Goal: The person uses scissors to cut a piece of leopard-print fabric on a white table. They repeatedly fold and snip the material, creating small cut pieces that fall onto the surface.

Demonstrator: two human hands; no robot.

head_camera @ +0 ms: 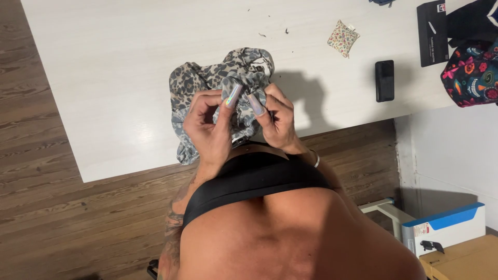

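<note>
Clearly both the left hand (207, 122) and right hand (275, 116) pinch the crumpled grey leopard-print fabric garment (218, 83) above the white table's (104, 78) near edge; long nails could probably snag it, loosening the grip.

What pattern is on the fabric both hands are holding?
A grey-and-black leopard print on the fabric, pinched by the left hand and right hand; head view.
</note>
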